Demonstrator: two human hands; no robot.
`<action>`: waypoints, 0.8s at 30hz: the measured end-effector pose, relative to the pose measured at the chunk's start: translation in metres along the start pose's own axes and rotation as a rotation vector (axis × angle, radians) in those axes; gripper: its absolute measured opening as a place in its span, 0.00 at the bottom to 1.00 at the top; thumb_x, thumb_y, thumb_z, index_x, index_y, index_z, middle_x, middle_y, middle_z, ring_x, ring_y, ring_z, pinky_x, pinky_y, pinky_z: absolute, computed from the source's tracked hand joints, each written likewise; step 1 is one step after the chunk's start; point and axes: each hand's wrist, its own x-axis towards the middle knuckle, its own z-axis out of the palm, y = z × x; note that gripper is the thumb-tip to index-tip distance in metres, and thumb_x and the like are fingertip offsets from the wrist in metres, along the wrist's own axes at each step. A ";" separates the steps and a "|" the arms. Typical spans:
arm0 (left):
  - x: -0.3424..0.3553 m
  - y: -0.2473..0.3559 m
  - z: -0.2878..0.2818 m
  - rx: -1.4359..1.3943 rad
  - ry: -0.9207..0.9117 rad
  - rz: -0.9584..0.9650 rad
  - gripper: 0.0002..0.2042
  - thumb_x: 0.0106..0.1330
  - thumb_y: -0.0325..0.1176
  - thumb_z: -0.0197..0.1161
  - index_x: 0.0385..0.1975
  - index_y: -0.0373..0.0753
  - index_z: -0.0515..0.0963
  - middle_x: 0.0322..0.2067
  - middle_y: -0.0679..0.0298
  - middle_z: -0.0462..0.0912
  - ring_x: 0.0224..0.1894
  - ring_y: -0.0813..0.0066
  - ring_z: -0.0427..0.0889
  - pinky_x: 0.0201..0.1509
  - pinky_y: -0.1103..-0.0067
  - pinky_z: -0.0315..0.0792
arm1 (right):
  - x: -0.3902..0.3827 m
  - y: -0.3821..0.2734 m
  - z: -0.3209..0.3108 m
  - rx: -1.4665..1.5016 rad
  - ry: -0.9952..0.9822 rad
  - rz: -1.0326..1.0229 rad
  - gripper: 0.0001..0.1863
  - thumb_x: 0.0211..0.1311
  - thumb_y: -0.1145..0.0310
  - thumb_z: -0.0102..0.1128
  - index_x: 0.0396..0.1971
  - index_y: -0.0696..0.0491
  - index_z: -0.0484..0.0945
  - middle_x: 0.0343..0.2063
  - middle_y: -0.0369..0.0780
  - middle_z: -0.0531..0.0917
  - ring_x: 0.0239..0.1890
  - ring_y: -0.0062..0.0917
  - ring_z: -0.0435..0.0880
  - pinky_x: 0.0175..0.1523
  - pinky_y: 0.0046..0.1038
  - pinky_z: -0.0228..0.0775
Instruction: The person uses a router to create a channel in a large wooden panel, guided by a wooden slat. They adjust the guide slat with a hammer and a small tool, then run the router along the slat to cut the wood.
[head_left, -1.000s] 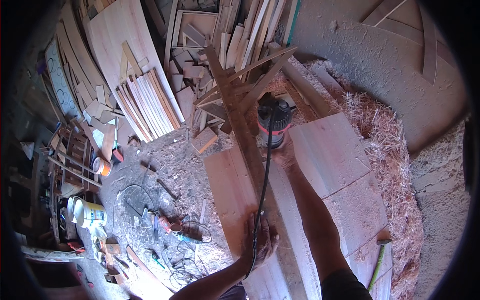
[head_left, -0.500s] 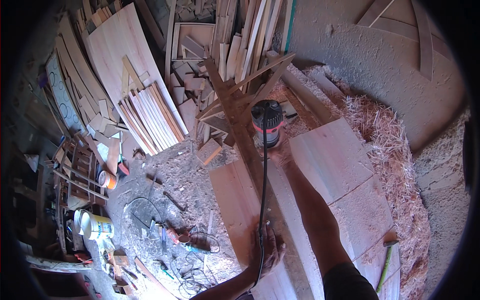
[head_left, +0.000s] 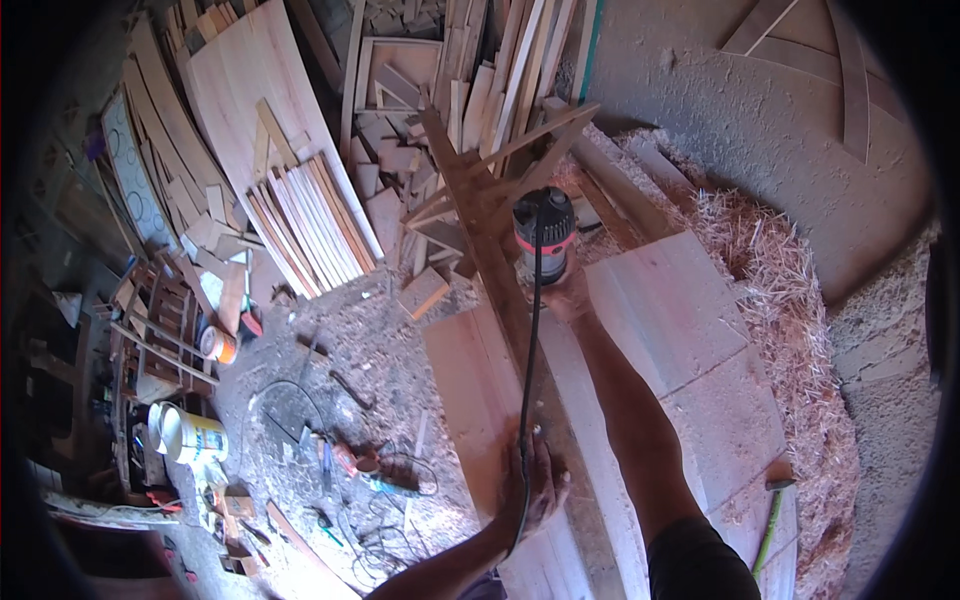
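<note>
My right hand is closed around the lower body of a router, a black power tool with a red band. It stands upright beside a long dark wooden strip, its base hidden by the hand. From its top a black cord runs back toward me and over my left hand. The left hand lies with fingers spread on the wood, near the strip's lower part. Under the strip are pale planks: one on the left and a wide panel on the right.
Wood shavings are heaped along the right wall. A green-handled hammer lies on the lower right panel. Leaning boards and offcuts fill the back. Left on the floor are white buckets, tangled cables and another power tool.
The whole view has shifted slightly, so the background sits a little to the right. Both hands and the router keep about the same place on the wood.
</note>
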 end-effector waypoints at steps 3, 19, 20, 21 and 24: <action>0.001 -0.002 0.001 -0.002 0.016 0.013 0.36 0.75 0.46 0.49 0.65 0.12 0.54 0.65 0.20 0.55 0.71 0.22 0.54 0.74 0.45 0.52 | -0.019 0.004 -0.005 0.056 -0.007 0.018 0.43 0.34 0.71 0.77 0.58 0.50 0.68 0.47 0.38 0.83 0.49 0.27 0.83 0.56 0.30 0.76; -0.007 -0.011 0.016 0.104 0.121 -0.013 0.34 0.73 0.45 0.50 0.66 0.18 0.59 0.67 0.29 0.60 0.71 0.31 0.59 0.75 0.49 0.55 | -0.166 -0.078 -0.031 -0.038 0.008 0.087 0.43 0.35 0.78 0.77 0.59 0.52 0.70 0.47 0.34 0.82 0.48 0.21 0.82 0.55 0.25 0.75; -0.005 -0.009 0.016 0.088 0.132 -0.010 0.34 0.73 0.45 0.50 0.66 0.18 0.59 0.67 0.29 0.60 0.71 0.32 0.59 0.75 0.50 0.54 | -0.178 -0.077 -0.038 0.000 0.003 0.103 0.42 0.36 0.79 0.78 0.58 0.52 0.70 0.47 0.34 0.82 0.47 0.21 0.82 0.54 0.25 0.75; -0.004 -0.007 0.017 0.091 0.137 -0.004 0.34 0.73 0.46 0.50 0.66 0.18 0.59 0.67 0.29 0.60 0.71 0.33 0.59 0.75 0.50 0.54 | -0.189 -0.076 -0.045 0.038 -0.002 0.119 0.41 0.36 0.79 0.78 0.57 0.52 0.71 0.47 0.34 0.83 0.47 0.21 0.82 0.54 0.25 0.76; -0.002 -0.003 0.018 0.126 0.139 -0.006 0.34 0.72 0.45 0.51 0.66 0.19 0.59 0.68 0.30 0.60 0.72 0.34 0.59 0.76 0.50 0.53 | -0.225 -0.079 -0.061 -0.009 -0.005 0.150 0.40 0.37 0.79 0.79 0.56 0.52 0.71 0.46 0.34 0.83 0.47 0.21 0.82 0.54 0.26 0.76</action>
